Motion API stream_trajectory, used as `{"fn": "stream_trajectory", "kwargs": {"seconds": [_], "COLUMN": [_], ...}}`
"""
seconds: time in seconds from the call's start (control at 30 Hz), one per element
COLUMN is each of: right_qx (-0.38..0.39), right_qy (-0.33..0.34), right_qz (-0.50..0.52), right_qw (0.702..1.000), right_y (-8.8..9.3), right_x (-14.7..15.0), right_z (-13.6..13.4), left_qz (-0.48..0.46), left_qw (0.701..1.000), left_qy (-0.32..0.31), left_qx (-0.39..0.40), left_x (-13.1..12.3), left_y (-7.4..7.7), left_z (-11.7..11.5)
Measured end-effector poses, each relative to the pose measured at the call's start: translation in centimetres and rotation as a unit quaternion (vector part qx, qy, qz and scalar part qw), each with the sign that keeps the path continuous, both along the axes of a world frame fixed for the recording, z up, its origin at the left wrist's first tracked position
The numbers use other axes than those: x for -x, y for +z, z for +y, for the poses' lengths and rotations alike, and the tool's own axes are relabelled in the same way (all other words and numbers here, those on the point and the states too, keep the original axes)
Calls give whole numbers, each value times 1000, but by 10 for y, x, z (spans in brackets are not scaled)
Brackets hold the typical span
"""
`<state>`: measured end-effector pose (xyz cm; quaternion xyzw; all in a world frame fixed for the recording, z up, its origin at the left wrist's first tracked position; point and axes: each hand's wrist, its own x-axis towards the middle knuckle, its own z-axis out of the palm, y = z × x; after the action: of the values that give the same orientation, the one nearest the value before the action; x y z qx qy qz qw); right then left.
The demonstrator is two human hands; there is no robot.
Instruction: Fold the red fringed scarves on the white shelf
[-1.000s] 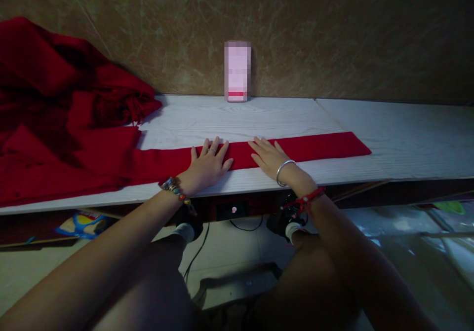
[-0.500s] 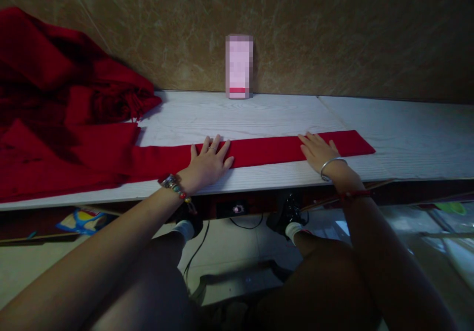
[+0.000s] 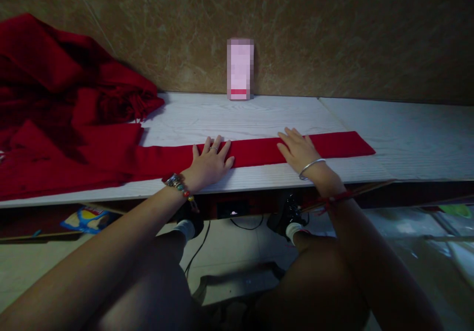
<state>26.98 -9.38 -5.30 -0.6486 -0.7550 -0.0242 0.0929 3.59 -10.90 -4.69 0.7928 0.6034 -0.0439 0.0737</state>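
A long red cloth strip (image 3: pixel 333 143) lies folded flat along the white table (image 3: pixel 407 138), running from a red pile at the left to an end at the right. My left hand (image 3: pixel 210 162) lies flat on the strip near its middle, fingers spread, a ring on one finger and a beaded bracelet at the wrist. My right hand (image 3: pixel 299 151) also lies flat on the strip, further right, fingers stretched out, with a silver bangle at the wrist. Neither hand grips the cloth.
A heap of red fringed cloth (image 3: pixel 55 104) covers the table's left end. A pink box (image 3: pixel 240 69) stands against the brown wall. Under the table are a cable (image 3: pixel 196 252), my feet, and a blue and yellow packet (image 3: pixel 87 219).
My right hand slid right along the strip, then came partly back to the left. My left hand stayed in place.
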Motion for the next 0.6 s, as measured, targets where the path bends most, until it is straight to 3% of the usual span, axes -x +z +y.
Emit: {"fn": "stream_trajectory", "kwargs": {"seconds": [0.2, 0.6], "right_qx": [17, 92], "right_qy": [72, 43], "right_qz": [2, -28], "right_qw": [997, 994], "right_y": [-12, -8], "right_x": [29, 17], "right_z": [5, 1], "left_qz": [5, -4], "left_qw": [1000, 1000], "left_qy": [-3, -4], "left_qx": [-11, -8], "left_x": [0, 1], "left_y": [-3, -3], "left_z": [1, 1]}}
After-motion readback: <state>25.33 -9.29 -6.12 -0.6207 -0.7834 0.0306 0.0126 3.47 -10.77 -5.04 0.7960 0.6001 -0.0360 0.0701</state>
